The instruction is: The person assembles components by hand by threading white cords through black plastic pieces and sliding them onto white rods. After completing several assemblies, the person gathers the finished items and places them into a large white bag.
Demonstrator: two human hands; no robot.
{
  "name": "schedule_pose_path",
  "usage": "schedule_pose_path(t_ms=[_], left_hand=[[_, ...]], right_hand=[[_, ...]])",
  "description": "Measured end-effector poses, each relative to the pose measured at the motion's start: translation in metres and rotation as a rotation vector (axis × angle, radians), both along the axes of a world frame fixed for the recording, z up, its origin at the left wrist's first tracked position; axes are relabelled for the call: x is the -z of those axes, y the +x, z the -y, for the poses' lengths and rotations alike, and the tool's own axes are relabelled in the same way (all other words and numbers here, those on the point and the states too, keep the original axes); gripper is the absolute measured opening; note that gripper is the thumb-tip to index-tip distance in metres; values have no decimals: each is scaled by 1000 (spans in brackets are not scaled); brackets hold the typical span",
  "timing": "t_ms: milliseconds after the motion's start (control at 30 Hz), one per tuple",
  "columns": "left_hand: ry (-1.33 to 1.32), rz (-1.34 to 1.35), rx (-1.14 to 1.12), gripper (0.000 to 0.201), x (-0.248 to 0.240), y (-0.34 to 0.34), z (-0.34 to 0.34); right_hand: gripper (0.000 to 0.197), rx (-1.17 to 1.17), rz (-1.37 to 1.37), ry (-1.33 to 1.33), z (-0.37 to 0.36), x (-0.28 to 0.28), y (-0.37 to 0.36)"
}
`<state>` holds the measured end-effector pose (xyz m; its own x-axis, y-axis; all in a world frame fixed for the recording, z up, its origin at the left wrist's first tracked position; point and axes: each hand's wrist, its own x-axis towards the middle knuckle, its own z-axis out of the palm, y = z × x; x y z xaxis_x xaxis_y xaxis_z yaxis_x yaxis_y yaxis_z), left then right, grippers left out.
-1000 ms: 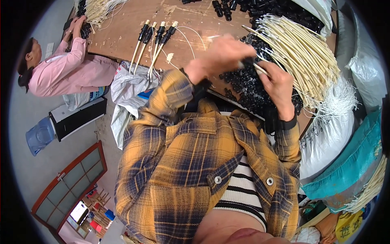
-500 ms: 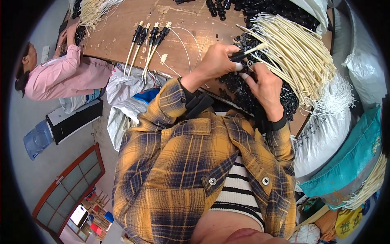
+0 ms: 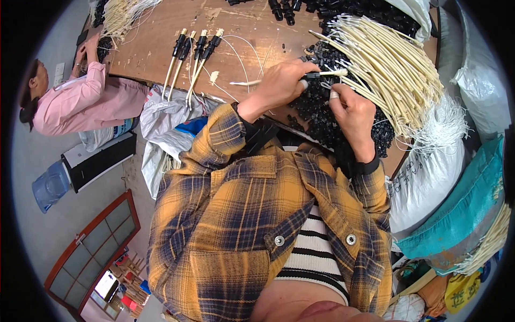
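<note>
My left hand (image 3: 281,83) is closed around a cream-coloured rod with a black fitting (image 3: 311,77) on it. The rod's pale, thicker end (image 3: 337,72) sticks out to the right, and what looks like its thin tail (image 3: 244,83) shows left of the hand. My right hand (image 3: 353,112) pinches a small thin pale loop (image 3: 325,85) just below that thicker end; whether it is cord or wire is too small to tell. Under both hands lies a heap of small black parts (image 3: 316,110). A large bundle of cream rods (image 3: 389,75) fans out beyond my right hand.
Several rods with black fittings (image 3: 183,48) lie at the table's near left edge. White sacks (image 3: 429,182) and a teal sack (image 3: 456,214) crowd the right side. A person in pink (image 3: 80,102) works at the far left, near more pale cords (image 3: 126,19).
The rod lies more level, and a tail now shows left of my left hand. My left fingers cover more of the black fitting. My right hand has shifted slightly, its fingers more closed.
</note>
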<state>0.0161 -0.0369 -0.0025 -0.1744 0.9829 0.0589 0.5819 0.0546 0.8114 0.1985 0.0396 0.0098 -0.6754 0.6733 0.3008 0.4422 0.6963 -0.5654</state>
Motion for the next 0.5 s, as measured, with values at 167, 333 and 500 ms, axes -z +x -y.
schedule_pose_path(t_ms=[167, 333, 500], left_hand=[[38, -210, 43, 42, 7, -3, 3], [-1, -203, 80, 41, 3, 1, 3], [-16, -187, 155, 43, 3, 5, 1]], right_hand=[[9, -6, -20, 54, -4, 1, -1], [8, -37, -6, 8, -4, 4, -1], [12, -72, -28, -113, -2, 3, -3]])
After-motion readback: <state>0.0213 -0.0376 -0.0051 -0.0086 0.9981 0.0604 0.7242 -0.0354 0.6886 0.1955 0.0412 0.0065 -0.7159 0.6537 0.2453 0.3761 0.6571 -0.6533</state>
